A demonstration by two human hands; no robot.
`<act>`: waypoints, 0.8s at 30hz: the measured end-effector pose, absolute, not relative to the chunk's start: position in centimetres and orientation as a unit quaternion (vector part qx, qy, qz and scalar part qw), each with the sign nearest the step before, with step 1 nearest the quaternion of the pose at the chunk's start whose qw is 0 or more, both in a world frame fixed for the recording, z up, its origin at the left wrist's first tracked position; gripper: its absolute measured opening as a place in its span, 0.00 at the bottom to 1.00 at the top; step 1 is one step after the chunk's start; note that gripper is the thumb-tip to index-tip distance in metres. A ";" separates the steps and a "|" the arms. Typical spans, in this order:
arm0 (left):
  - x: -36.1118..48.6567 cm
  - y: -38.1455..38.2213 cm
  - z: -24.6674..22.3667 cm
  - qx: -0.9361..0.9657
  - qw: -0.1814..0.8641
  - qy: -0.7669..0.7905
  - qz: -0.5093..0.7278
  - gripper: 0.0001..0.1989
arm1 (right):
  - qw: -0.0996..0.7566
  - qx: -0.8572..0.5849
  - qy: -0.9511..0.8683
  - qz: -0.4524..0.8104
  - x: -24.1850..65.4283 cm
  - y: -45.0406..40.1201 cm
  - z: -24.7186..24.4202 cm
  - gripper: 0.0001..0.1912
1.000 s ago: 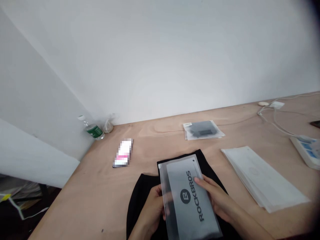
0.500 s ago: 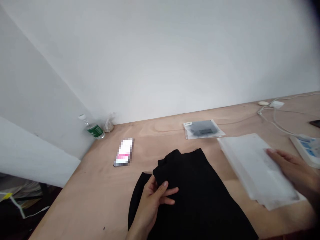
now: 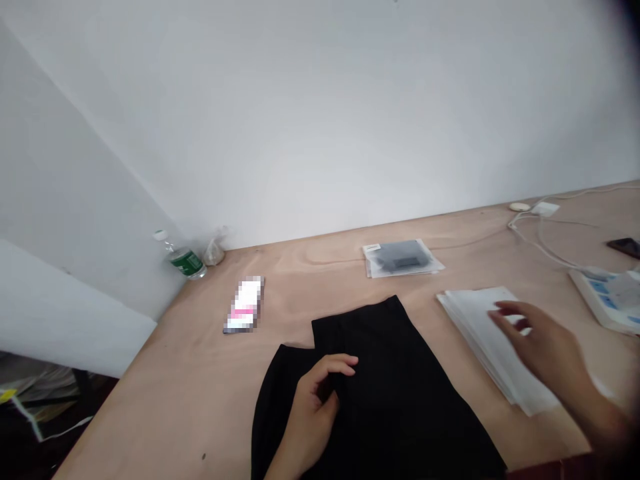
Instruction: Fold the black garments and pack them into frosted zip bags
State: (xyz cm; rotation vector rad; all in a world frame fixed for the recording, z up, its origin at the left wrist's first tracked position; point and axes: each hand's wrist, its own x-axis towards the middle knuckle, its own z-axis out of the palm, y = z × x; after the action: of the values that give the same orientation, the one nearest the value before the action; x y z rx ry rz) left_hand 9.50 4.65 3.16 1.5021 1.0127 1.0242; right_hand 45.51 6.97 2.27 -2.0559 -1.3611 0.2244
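Note:
A black cloth (image 3: 400, 387) lies spread on the wooden table, its far edge flat. My left hand (image 3: 320, 407) rests over the cloth's left part, fingers curved and apart from the thumb, with nothing held. To the right lies a stack of white translucent bags (image 3: 485, 333). My right hand (image 3: 545, 340) is over the stack's right side, its thumb and index finger apart at the top bag, gripping nothing that I can see.
A packed clear bag with dark contents (image 3: 403, 258) lies near the wall. At the left are a phone (image 3: 245, 303), a bottle (image 3: 186, 261) and a small plastic bag (image 3: 215, 252). A power strip (image 3: 603, 300), cables and a dark phone (image 3: 625, 247) sit at the right.
My left hand has let go of the cloth's folded edge, which now lies flat. The stack of bags has settled on the table, and my right hand has moved left and opened over it.

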 end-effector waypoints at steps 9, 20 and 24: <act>11.5 4.0 4.4 0.728 0.346 0.368 0.463 0.20 | 0.401 -0.520 -0.450 0.606 27.4 2.5 4.7 0.29; 12.2 3.6 5.0 0.425 0.538 0.451 0.572 0.08 | 0.478 -0.463 -0.324 0.672 26.6 2.3 4.5 0.27; 11.6 3.4 5.5 0.311 0.551 0.490 0.600 0.17 | 0.482 -0.446 -0.314 0.685 27.8 2.4 4.6 0.25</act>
State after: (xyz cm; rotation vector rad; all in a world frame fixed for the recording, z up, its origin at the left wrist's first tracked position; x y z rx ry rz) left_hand 11.60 3.38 5.46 0.7353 1.1583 1.4208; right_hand 27.79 2.36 4.65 -1.0881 -0.7657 1.6696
